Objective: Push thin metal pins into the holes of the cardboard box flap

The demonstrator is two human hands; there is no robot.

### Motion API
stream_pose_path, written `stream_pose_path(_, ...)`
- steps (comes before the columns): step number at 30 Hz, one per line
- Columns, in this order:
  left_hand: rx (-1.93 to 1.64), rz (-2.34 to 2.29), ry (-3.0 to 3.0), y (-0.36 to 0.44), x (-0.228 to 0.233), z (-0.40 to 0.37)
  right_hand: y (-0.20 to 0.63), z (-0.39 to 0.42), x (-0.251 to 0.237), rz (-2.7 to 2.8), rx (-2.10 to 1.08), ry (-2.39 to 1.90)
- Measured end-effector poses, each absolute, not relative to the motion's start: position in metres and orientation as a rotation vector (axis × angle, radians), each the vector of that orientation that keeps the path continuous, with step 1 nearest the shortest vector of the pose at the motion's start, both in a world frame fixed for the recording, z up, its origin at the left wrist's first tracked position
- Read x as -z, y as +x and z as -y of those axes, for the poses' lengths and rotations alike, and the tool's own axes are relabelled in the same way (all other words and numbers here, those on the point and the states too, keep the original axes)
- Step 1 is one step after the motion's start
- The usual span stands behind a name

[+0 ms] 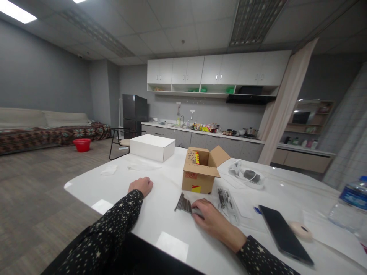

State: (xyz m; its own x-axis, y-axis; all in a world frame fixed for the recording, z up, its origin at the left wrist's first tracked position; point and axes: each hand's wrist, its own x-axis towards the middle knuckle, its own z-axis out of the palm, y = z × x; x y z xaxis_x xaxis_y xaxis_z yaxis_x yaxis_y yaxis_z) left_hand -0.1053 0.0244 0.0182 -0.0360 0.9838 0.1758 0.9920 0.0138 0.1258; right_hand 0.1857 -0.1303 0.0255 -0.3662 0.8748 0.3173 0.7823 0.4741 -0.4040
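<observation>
L hand (142, 186) fisted on tbl (160, 212); R hand (212, 218) by metal rods (184, 204), can't tell grip.

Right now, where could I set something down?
Bare table lies between your left hand and the dark rods, and nearer you between left sleeve and right hand. It's crowded right of the cardboard box: clear packet, phone, bottle.

nails (184, 204) on table (162, 212), before carton (197, 181) | box (151, 147) left of carton (and farther back) | phone (283, 233) right of right hand (208, 217) | bottle (350, 206) farther right
</observation>
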Motion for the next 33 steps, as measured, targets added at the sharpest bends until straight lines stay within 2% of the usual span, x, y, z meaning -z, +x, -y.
stream_pose_path(33,0.319,2.207,-2.146,-0.1022,-0.0214,-0.0211,0.1866,0.1295,-0.0255,2.245,-0.183,-1.343)
